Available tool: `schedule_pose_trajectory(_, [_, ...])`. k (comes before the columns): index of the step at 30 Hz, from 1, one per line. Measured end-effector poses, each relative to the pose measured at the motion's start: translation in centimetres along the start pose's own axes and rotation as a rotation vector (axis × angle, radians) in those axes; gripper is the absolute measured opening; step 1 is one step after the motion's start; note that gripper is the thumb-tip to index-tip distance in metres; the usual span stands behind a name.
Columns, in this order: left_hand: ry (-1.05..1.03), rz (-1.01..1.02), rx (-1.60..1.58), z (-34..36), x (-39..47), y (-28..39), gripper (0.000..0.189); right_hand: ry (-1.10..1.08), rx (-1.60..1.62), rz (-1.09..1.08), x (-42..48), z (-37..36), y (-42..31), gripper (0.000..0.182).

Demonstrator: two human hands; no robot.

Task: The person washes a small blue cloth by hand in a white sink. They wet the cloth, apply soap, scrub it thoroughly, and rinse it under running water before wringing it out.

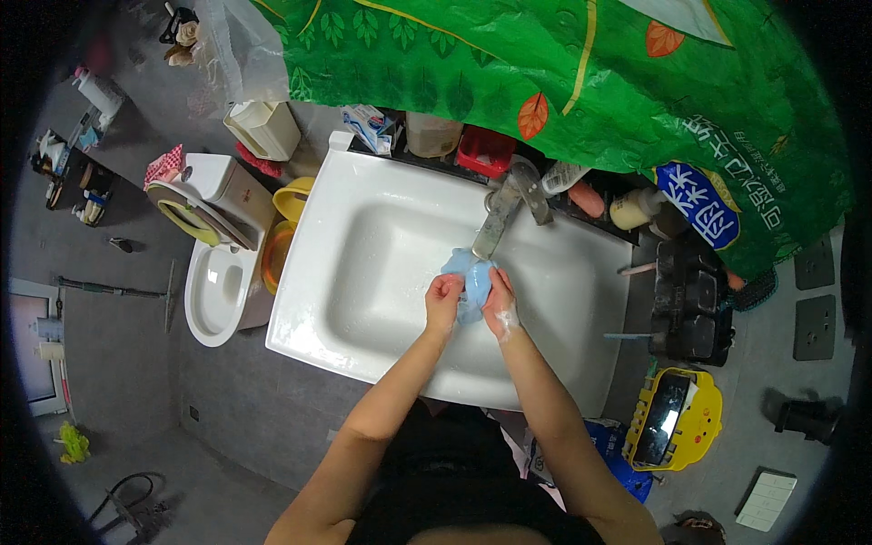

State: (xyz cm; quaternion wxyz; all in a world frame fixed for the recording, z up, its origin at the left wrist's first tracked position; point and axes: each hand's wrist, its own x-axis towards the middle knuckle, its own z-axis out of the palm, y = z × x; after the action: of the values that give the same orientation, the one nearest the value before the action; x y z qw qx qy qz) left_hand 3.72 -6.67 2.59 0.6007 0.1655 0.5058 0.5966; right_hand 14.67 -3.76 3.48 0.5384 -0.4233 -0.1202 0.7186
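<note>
A wet, light-blue cloth [471, 315] hangs bunched between my two hands, over the basin of a white ceramic sink [368, 286]. My left hand [445, 297] pinches its left side with curled fingers. On the other side my right hand [501, 300] grips the cloth's right edge, and white suds cling to that wrist. Just above the cloth is the spout of a metal faucet [497, 221], its end almost touching the fabric. Whether water is running is hard to tell.
Behind the faucet, a ledge holds a red plastic box [485, 151], a pump bottle [633, 210] and other toiletries. A large green plastic sheet [436, 61] hangs above them. Left of the sink stands a toilet [221, 286]; at right hangs a yellow basket [695, 422] holding a phone [662, 419].
</note>
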Motion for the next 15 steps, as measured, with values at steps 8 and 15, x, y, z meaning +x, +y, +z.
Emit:
schedule_pose_trajectory(8, [-0.081,-0.237,-0.194,0.1,0.7,-0.5,0.017,-0.075,0.016,0.006,-0.3,0.4,-0.3,0.020])
schedule_pose_trajectory(15, [0.001,-0.346,-0.327,-0.3,0.0,0.5,0.014,-0.073,0.081,0.052,-0.2,0.2,-0.4,0.018])
